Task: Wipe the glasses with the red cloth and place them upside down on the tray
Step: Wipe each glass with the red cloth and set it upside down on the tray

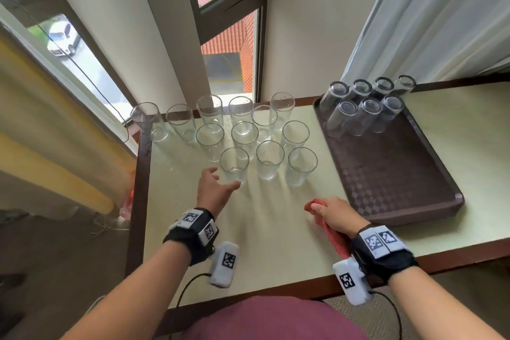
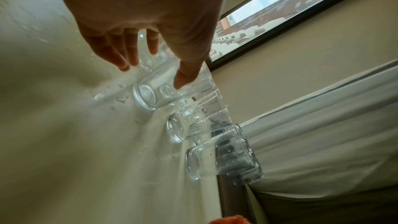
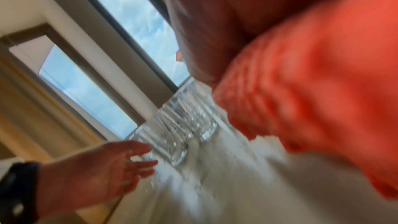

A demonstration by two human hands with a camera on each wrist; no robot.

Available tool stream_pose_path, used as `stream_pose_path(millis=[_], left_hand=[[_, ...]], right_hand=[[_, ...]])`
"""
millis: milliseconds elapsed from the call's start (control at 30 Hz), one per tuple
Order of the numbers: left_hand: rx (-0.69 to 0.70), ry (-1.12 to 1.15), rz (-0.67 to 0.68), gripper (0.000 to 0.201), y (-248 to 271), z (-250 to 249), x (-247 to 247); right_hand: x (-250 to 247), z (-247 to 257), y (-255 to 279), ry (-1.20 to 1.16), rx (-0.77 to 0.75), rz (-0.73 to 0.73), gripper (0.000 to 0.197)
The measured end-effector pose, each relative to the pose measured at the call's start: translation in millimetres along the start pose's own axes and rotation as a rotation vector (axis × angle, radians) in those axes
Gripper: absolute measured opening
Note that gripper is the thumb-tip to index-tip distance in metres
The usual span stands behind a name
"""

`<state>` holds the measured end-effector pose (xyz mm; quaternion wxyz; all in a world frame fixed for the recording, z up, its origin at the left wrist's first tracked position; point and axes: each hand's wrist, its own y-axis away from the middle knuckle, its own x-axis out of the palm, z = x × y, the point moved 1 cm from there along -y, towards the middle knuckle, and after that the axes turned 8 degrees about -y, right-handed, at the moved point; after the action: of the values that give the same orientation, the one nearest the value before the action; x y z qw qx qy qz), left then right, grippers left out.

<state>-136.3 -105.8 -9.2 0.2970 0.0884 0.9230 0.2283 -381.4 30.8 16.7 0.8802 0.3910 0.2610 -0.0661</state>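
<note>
By a window, a pale tabletop carries upright glasses and a brown tray holding seven inverted ones. The left hand, fingers spread, reaches the nearest glass without gripping it. The right hand clutches the red cloth. Wet, thin-walled glass looks slippery and breakable; grasping mid-wall around the body seems safest.

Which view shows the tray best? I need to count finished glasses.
The head view: the whole brown tray with seven upturned glasses. The left wrist view catches only a sliver; the right wrist view shows none.
</note>
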Motion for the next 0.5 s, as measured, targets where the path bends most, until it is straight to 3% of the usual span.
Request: stream_pose_path(millis=[100, 200, 300, 500], left_hand=[[0.035, 0.014, -0.011, 0.085, -10, -8, 14], [0.069, 0.013, -0.055, 0.082, -14, -10, 21], [0.142, -0.006, -0.111, 0.074, -13, -12, 22], [0.188, 0.086, -0.088, 0.050, 3, -6, 15]], right_hand=[[-16, 12, 12, -0.323, 0.043, 0.127, 0.024], [-26, 28, 23, -0.455, -0.013, 0.206, 0.023], [-31, 45, 27, -0.597, -0.107, 0.201, 0.024], [-17, 76, 31, -0.884, -0.269, 0.127, 0.025]])
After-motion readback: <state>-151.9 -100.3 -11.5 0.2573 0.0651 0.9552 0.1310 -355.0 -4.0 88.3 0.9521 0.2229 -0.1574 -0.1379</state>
